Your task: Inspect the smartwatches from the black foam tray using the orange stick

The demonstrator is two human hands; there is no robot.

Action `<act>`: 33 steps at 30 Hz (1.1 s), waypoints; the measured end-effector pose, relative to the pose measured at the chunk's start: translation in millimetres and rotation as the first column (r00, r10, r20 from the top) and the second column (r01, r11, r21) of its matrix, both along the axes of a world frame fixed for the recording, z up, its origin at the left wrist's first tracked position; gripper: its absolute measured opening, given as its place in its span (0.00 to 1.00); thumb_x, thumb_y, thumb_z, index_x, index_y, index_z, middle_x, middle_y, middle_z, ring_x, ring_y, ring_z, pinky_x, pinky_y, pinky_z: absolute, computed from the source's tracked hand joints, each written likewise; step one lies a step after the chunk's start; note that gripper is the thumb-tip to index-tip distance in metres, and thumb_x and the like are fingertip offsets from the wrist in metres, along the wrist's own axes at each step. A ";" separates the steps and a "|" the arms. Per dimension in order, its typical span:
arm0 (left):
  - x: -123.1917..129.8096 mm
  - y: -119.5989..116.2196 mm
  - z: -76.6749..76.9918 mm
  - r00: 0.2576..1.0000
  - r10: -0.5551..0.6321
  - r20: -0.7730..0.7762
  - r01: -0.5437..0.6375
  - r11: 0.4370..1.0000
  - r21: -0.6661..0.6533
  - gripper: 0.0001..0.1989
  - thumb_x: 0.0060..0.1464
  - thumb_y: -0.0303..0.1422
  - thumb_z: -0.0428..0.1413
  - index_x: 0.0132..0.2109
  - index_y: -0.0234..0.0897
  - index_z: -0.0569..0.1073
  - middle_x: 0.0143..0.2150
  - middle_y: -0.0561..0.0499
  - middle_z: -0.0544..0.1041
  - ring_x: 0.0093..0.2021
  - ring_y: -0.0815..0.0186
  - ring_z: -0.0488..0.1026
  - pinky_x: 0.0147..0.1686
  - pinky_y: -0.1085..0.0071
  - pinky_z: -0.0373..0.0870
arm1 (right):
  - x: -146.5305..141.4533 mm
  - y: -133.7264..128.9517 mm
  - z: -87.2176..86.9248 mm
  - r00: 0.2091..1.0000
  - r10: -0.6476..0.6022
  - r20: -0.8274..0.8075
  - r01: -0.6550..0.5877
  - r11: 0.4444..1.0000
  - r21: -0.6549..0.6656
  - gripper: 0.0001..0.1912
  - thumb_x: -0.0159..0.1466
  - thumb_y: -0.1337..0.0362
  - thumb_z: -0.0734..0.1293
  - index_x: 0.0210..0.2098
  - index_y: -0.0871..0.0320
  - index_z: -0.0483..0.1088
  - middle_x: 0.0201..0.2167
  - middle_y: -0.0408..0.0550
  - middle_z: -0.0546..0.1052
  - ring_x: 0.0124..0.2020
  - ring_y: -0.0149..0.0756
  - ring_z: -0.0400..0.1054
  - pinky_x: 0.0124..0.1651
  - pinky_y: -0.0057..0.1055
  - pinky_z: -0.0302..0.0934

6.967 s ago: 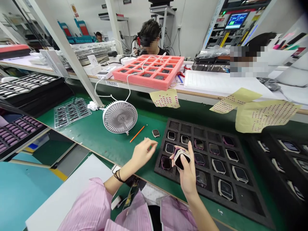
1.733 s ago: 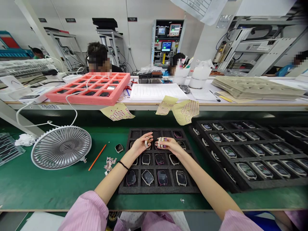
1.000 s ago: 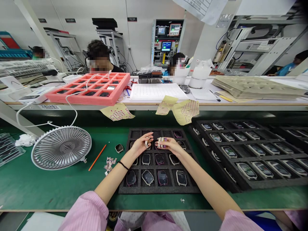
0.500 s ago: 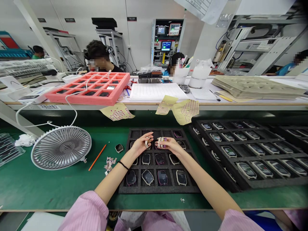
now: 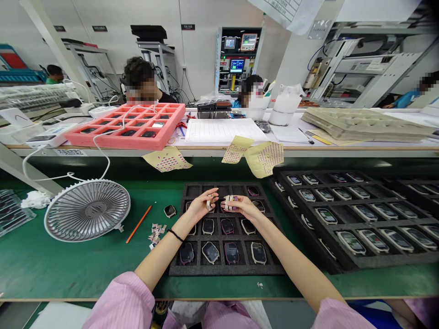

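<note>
Above foam tray (image 5: 227, 273), L hand (image 5: 198, 208): small pale part (image 5: 209, 205) held betw. fingers.
R hand (image 5: 245, 206): stacked watches (image 5: 229, 204) gripped by fingers.

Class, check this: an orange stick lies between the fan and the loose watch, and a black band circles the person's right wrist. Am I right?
Not quite: the head view shows the black band on the left wrist. The orange stick does lie between the fan and the loose watch.
</note>
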State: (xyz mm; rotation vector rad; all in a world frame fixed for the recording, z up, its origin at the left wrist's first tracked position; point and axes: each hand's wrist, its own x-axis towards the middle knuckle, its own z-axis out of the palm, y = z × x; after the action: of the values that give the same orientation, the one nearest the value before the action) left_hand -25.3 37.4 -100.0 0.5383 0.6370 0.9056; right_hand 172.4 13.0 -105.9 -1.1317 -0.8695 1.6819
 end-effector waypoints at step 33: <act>-21.3 33.2 4.7 0.681 0.510 -0.525 -0.075 0.762 0.643 0.23 0.37 0.10 0.53 0.35 0.39 0.77 0.57 0.46 0.71 0.72 0.54 0.38 0.68 0.54 0.33 | -25.0 32.6 7.9 0.997 0.061 -0.046 -0.058 0.996 0.062 0.18 0.40 0.68 0.82 0.29 0.64 0.77 0.29 0.54 0.82 0.32 0.43 0.78 0.40 0.36 0.76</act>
State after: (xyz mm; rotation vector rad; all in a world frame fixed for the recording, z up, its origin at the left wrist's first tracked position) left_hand -46.6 70.6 -95.2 1.4017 1.1593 1.2460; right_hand 147.4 45.6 -98.1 -1.0295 -0.9254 1.7126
